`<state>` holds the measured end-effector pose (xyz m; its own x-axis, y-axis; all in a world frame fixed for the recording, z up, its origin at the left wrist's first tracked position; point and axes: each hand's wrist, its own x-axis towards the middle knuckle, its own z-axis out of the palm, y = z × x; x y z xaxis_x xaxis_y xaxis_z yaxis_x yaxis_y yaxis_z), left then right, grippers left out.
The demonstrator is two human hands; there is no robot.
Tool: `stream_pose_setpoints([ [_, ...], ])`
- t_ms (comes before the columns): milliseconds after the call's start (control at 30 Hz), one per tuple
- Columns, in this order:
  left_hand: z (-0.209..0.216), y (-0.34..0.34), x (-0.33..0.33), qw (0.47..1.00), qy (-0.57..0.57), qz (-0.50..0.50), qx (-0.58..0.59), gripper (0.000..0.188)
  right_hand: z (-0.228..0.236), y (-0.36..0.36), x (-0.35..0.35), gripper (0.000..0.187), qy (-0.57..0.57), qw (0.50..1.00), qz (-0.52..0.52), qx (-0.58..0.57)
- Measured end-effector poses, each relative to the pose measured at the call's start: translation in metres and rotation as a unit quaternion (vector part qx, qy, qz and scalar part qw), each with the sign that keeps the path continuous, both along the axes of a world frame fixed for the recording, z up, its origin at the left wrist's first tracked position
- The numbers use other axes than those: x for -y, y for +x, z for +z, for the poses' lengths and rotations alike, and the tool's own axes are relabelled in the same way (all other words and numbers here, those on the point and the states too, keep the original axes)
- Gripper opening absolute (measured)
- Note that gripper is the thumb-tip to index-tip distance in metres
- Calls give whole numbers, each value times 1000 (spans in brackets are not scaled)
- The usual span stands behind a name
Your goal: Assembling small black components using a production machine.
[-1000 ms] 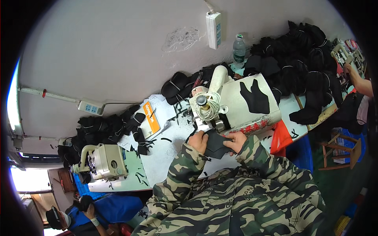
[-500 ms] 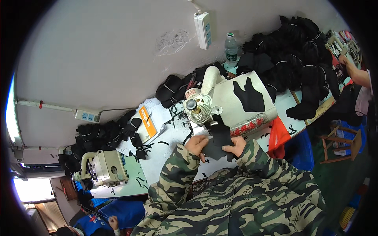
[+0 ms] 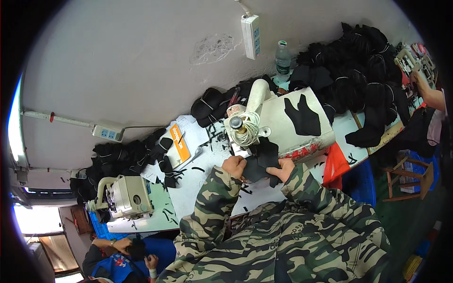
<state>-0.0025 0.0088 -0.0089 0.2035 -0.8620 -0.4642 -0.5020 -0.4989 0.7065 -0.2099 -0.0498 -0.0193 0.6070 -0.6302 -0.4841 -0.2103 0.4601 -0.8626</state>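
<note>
A black fabric piece (image 3: pixel 261 162) lies on the white table in front of a white sewing machine (image 3: pixel 288 120). My left hand (image 3: pixel 234 167) grips its left edge and my right hand (image 3: pixel 283 169) grips its right edge, both in camouflage sleeves. The fabric reaches up under the machine's head, beside a spool of white thread (image 3: pixel 247 129). Another black cut piece (image 3: pixel 303 116) rests on top of the machine.
Heaps of black fabric (image 3: pixel 358 66) fill the table's far right and more black fabric (image 3: pixel 118 158) lies at the left. A second sewing machine (image 3: pixel 125 195) stands left, with another person (image 3: pixel 120 257) below it. A water bottle (image 3: pixel 282 57), a power strip (image 3: pixel 251 29) and an orange-and-white booklet (image 3: pixel 181 144) are near the wall. Another person's arm (image 3: pixel 429 94) is at far right.
The view has shifted slightly. Both hands have stayed on the black fabric piece at the machine, moving it a little to the right under the head.
</note>
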Motion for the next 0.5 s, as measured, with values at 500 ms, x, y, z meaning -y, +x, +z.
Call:
stream_pose_setpoints([
  [500, 21, -12, 23, 990, 50, 26, -127, 24, 18, -11, -12, 20, 114, 993, 9, 33],
])
